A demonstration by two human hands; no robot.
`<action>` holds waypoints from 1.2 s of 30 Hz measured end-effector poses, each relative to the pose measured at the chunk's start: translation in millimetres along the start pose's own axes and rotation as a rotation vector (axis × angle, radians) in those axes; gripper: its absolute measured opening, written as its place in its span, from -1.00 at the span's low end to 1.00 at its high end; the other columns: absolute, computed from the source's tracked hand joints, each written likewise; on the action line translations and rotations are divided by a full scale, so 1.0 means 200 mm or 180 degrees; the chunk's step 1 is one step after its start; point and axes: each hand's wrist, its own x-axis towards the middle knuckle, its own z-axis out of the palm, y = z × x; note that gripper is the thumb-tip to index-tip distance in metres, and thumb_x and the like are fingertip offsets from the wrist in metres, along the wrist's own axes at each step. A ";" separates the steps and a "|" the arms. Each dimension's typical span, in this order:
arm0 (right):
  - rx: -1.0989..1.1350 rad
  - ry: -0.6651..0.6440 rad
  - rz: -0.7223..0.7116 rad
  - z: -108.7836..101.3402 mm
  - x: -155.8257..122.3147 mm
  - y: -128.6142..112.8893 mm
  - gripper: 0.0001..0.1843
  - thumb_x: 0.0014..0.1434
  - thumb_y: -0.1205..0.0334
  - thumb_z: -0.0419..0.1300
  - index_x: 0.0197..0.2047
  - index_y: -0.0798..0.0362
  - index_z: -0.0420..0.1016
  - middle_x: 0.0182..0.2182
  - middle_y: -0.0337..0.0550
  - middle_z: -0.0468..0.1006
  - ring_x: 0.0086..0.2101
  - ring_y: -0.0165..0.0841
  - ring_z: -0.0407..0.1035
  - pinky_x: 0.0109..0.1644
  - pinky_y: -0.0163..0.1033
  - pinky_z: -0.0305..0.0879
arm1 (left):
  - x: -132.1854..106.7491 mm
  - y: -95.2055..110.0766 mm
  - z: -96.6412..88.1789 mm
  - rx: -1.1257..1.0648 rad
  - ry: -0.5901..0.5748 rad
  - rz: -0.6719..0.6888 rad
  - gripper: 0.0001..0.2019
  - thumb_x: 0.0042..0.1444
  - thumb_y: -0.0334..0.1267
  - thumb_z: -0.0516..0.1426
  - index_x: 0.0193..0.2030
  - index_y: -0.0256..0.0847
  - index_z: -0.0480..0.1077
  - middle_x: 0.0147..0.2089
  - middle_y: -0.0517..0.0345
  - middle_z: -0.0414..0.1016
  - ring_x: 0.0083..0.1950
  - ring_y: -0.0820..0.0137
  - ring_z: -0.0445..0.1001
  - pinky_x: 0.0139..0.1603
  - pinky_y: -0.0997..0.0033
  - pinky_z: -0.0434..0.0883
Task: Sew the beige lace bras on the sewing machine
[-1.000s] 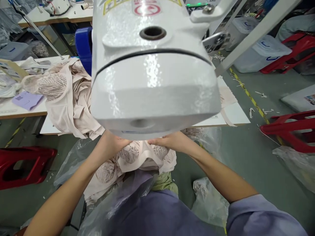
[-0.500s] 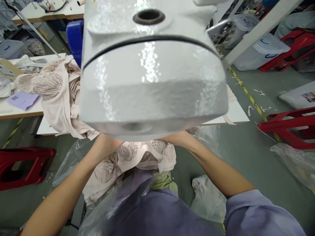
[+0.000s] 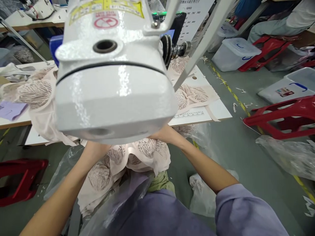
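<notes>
The white head of a sewing machine (image 3: 115, 105) fills the upper middle of the view and covers the fingers of both hands. My left hand (image 3: 97, 150) reaches under its left side; only the back of the hand and the wrist show. From the right comes my right hand (image 3: 163, 133), its fingers also hidden beneath the machine. Between the hands, a pale pink lace bra (image 3: 134, 152) hangs over the table's front edge towards my lap. More pink lace cups (image 3: 99, 177) lie at its left, below my left wrist. Whether either hand grips the fabric cannot be seen.
Bras are piled on the table at left (image 3: 41, 95), near a purple paper (image 3: 12, 109). More lace pieces (image 3: 194, 96) lie on the right tabletop. Red stools (image 3: 283, 114), lidded plastic boxes (image 3: 236, 54) and clear bags (image 3: 204, 196) stand or lie around. A person sits at back right.
My view has shifted to the right, so the machine appears further left and its top label and handwheel side show. My hands stay under the machine head, by the bra.
</notes>
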 end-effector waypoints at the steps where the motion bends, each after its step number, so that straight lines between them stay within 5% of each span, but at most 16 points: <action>1: 0.0067 0.0060 0.0034 0.01 -0.01 0.04 -0.44 0.08 -0.18 0.39 -0.01 0.03 0.48 -0.06 -0.02 0.52 0.02 -0.07 0.39 0.16 0.07 0.33 | 0.00 0.00 0.00 0.0105 -0.0074 0.0107 -0.69 -0.04 -0.22 0.22 -0.62 -0.11 0.15 -0.57 0.16 0.26 -0.43 0.30 0.26 -0.38 0.30 0.27; 5: 0.1162 0.0073 0.0393 0.11 -0.07 0.27 -0.18 0.11 -0.42 0.22 0.23 -0.02 0.34 0.22 0.08 0.37 0.21 -0.04 0.26 0.29 0.07 0.20 | -0.01 0.02 0.02 0.0362 -0.0214 0.0516 -0.77 0.07 -0.22 0.08 -0.53 -0.11 0.11 -0.50 0.15 0.30 -0.37 0.29 0.28 -0.30 0.29 0.30; 8: 0.2429 -0.0406 0.0881 0.19 -0.15 0.41 -0.07 0.00 -0.55 0.19 0.19 0.00 0.38 0.15 0.10 0.47 0.13 -0.05 0.37 0.20 0.04 0.32 | -0.01 0.03 0.03 0.0350 -0.0237 0.0582 -0.84 0.06 -0.24 0.05 -0.48 -0.11 0.14 -0.46 0.14 0.36 -0.31 0.28 0.33 -0.20 0.27 0.33; 11: 0.2896 -0.0516 0.1193 0.21 -0.23 0.48 -0.24 -0.08 -0.26 0.46 0.05 0.04 0.46 -0.05 0.06 0.61 -0.09 -0.12 0.53 0.04 -0.03 0.45 | -0.02 0.02 0.05 0.0362 -0.0221 0.0552 -0.82 0.04 -0.28 0.03 -0.52 -0.11 0.07 -0.51 0.17 0.30 -0.35 0.31 0.29 -0.25 0.30 0.31; 14: 0.2989 0.0117 0.1154 0.16 -0.26 0.47 -0.41 -0.08 -0.01 0.51 -0.03 0.03 0.49 -0.16 -0.02 0.66 -0.19 -0.19 0.57 -0.02 -0.10 0.48 | -0.04 -0.01 0.04 0.0427 -0.0249 0.0387 -0.77 0.04 -0.31 0.01 -0.55 -0.10 0.02 -0.59 0.23 0.15 -0.46 0.36 0.19 -0.37 0.35 0.23; 19: 0.2882 0.0842 0.0925 -0.02 -0.31 0.34 -0.61 -0.04 0.01 0.50 -0.21 0.01 0.56 -0.29 -0.06 0.67 -0.27 -0.19 0.57 -0.12 -0.11 0.51 | -0.19 0.01 -0.01 0.0626 0.0357 0.0119 -0.94 0.20 -0.26 0.09 -0.30 -0.15 0.30 -0.35 0.14 0.40 -0.29 0.30 0.41 -0.29 0.36 0.33; 22: 0.2533 0.0986 0.0547 -0.04 -0.36 0.16 -0.67 -0.03 -0.02 0.51 -0.32 0.01 0.60 -0.40 -0.15 0.65 -0.40 -0.28 0.53 -0.26 -0.19 0.50 | -0.35 0.11 0.01 0.0635 0.0719 0.0817 -0.90 0.25 -0.33 0.10 -0.10 -0.18 0.33 -0.12 0.04 0.47 -0.07 0.28 0.47 -0.09 0.32 0.43; 25: 0.2007 0.0003 0.0065 0.06 -0.40 -0.09 -0.74 -0.02 0.06 0.52 -0.37 0.03 0.64 -0.45 -0.22 0.65 -0.45 -0.36 0.51 -0.33 -0.30 0.46 | -0.48 0.23 0.08 0.0226 0.0381 0.2069 -0.62 0.20 -0.38 0.16 0.15 -0.21 0.25 0.11 -0.10 0.43 0.17 0.20 0.43 0.16 0.20 0.43; 27: 0.1529 -0.0913 -0.0280 0.15 -0.41 -0.24 -0.84 0.12 0.13 0.43 -0.30 0.04 0.68 -0.39 -0.21 0.67 -0.38 -0.38 0.54 -0.27 -0.34 0.43 | -0.51 0.28 0.13 0.0096 -0.0073 0.2409 -0.43 0.16 -0.25 0.24 0.26 -0.26 0.17 0.14 -0.18 0.44 0.18 0.12 0.43 0.19 0.09 0.42; 29: 0.1017 -0.1255 -0.0510 0.21 -0.40 -0.34 -0.84 0.29 0.20 0.28 -0.20 0.04 0.68 -0.30 -0.18 0.69 -0.29 -0.38 0.56 -0.19 -0.35 0.41 | -0.49 0.28 0.15 0.0119 -0.0666 0.1912 -0.47 0.12 -0.10 0.28 0.17 -0.26 0.29 -0.05 -0.06 0.56 -0.05 0.16 0.54 -0.04 0.19 0.49; 32: 0.0340 -0.0718 -0.0557 0.23 -0.36 -0.36 -0.76 0.37 0.22 0.14 -0.08 0.01 0.65 -0.19 -0.16 0.69 -0.20 -0.33 0.55 -0.13 -0.32 0.36 | -0.43 0.21 0.13 -0.0067 -0.1297 0.0382 -0.73 0.17 -0.03 0.22 -0.30 -0.21 0.44 -0.46 0.23 0.47 -0.46 0.41 0.41 -0.46 0.46 0.28; 36: -0.0610 0.0148 -0.0205 0.21 -0.26 -0.26 -0.76 0.29 0.16 0.19 -0.36 0.05 0.58 -0.48 -0.24 0.57 -0.45 -0.39 0.40 -0.37 -0.32 0.16 | -0.32 0.12 0.09 -0.0380 -0.0740 -0.0442 -0.74 0.18 -0.08 0.19 -0.40 -0.22 0.42 -0.47 0.25 0.44 -0.43 0.45 0.37 -0.44 0.51 0.23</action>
